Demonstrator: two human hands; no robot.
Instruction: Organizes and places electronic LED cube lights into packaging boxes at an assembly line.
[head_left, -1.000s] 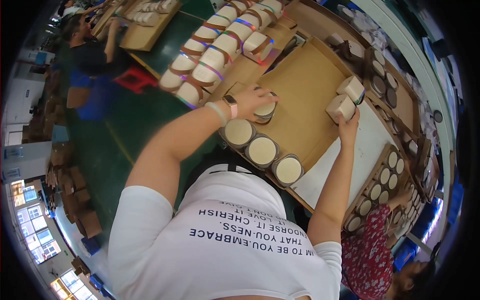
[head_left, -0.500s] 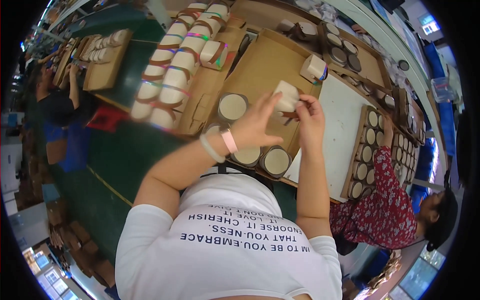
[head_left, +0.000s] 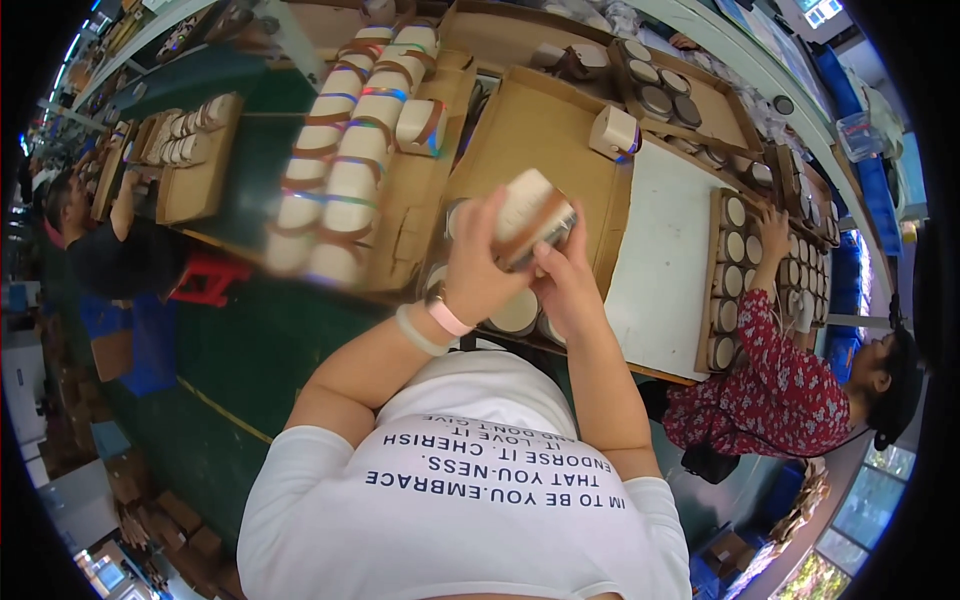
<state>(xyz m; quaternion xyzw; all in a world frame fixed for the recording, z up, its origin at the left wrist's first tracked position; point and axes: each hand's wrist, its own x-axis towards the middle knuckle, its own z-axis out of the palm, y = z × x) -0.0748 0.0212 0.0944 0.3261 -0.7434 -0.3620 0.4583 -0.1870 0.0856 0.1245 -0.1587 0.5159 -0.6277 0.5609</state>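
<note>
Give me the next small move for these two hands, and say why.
I'd probably have the right hand press the dark end of the cream piece while the left hand steadies it. The left hand grips the cream body, the right thumb is at that dark end, and whether it sits flush can't be seen.

We are in a factory assembly hall. We see rows of identical cream casings (head_left: 350, 165) with brown straps beside a shallow cardboard tray (head_left: 545, 125) on a long tabletop (head_left: 655, 275), and round-faced units (head_left: 733, 248) packed in grids. A co-worker (head_left: 790, 395) in a red floral top reaches over these; a person (head_left: 120, 265) in dark clothing is at another station. We also notice a green floor (head_left: 275, 365) with a yellow line (head_left: 222, 410), a red plastic stool (head_left: 208, 278) and stacked cardboard boxes (head_left: 180, 515).
</note>
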